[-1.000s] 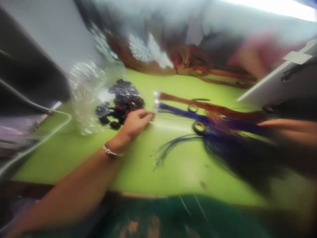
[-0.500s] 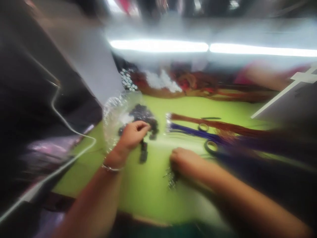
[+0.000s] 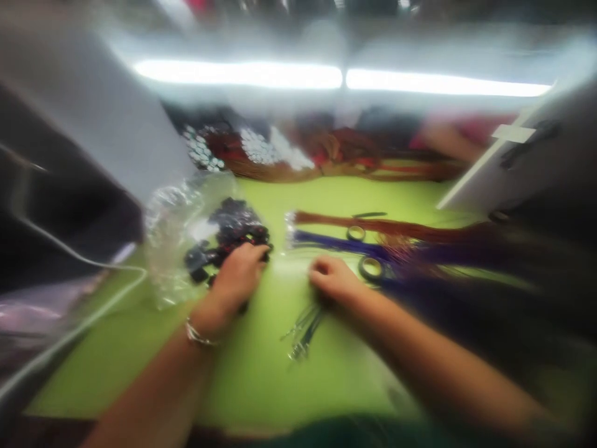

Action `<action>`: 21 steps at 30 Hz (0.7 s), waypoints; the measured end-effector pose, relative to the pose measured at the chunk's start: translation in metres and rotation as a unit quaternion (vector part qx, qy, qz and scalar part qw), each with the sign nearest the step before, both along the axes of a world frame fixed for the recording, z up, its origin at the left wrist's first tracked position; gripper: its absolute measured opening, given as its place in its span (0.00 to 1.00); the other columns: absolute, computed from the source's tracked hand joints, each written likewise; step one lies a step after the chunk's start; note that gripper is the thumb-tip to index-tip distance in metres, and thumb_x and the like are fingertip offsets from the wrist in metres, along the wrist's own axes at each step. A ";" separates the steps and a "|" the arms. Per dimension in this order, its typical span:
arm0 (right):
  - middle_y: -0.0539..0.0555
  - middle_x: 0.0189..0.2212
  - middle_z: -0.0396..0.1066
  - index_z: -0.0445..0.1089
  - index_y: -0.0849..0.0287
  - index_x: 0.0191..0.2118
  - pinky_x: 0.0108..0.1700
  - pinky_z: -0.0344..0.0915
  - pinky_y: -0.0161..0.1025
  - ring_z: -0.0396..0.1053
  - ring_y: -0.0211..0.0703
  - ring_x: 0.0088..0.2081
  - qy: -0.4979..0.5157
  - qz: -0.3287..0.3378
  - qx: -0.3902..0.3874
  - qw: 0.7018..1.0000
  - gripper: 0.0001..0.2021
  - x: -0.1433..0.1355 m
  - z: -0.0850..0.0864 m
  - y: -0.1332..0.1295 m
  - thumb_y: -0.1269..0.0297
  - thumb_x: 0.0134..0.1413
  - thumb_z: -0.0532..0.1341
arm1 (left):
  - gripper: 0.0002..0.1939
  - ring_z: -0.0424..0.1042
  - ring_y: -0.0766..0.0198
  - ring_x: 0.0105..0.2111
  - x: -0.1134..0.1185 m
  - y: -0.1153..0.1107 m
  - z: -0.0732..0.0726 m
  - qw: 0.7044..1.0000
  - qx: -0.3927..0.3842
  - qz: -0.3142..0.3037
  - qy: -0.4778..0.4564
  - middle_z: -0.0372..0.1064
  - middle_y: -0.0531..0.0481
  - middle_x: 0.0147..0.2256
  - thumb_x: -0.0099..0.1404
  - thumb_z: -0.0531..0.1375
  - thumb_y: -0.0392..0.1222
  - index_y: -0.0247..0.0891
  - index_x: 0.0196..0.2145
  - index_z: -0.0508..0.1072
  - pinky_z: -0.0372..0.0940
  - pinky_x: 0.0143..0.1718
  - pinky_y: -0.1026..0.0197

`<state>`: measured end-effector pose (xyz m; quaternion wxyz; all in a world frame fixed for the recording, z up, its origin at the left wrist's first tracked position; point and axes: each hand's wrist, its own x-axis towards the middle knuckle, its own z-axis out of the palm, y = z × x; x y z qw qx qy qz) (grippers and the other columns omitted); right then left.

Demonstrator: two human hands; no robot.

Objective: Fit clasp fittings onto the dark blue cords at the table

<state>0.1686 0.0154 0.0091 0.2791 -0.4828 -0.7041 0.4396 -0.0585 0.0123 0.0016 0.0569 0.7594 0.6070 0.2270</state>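
Note:
My left hand (image 3: 240, 270) is at the near edge of a pile of black plastic parts (image 3: 236, 221), its fingers drawn together and bent down. Blur and the hand itself hide what lies under the fingertips. The pile rests on and partly inside a clear plastic bag (image 3: 170, 242). To the right, my right hand (image 3: 333, 277) is closed in a fist just above the green tabletop. A few short dark wires (image 3: 310, 326) come out below it, with shiny metal ends pointing towards me.
Brown wires (image 3: 326, 219) and blue wires (image 3: 331, 241) lie in bundles at the right, beside two rolls of dark tape (image 3: 372, 268). A white cable (image 3: 107, 267) crosses the left side. Behind are more wire bundles (image 3: 345, 152), a lit tube lamp (image 3: 242, 73) and another person's arm (image 3: 448, 140).
The view has shifted, so the scene sits further left. My left hand has moved in against the black parts. My right hand has turned, and more of the dark wires shows below it.

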 end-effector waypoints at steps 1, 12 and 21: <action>0.49 0.21 0.69 0.66 0.61 0.24 0.28 0.57 0.31 0.62 0.33 0.24 0.019 -0.013 -0.012 1.000 0.04 0.002 0.000 0.002 0.71 0.47 0.57 | 0.18 0.67 0.50 0.40 0.002 -0.002 0.004 0.999 0.003 0.009 -0.037 0.69 0.40 0.39 0.59 0.55 0.39 0.37 0.47 0.72 0.61 0.43 0.51; 0.48 0.19 0.66 0.66 0.62 0.21 0.28 0.57 0.30 0.60 0.33 0.24 0.062 -0.055 0.033 0.996 0.04 0.004 0.004 0.002 0.72 0.42 0.56 | 0.15 0.72 0.63 0.32 0.049 -0.025 0.010 0.770 -0.279 0.001 -0.573 0.74 0.45 0.35 0.52 0.66 0.43 0.37 0.39 0.75 0.65 0.34 0.61; 0.47 0.19 0.64 0.63 0.60 0.21 0.27 0.53 0.31 0.58 0.33 0.23 0.019 -0.035 0.123 0.992 0.05 0.002 -0.001 -0.007 0.71 0.43 0.54 | 0.18 0.71 0.65 0.39 0.058 -0.023 0.007 0.646 -0.294 0.002 -0.704 0.74 0.46 0.39 0.51 0.66 0.34 0.36 0.43 0.74 0.64 0.43 0.64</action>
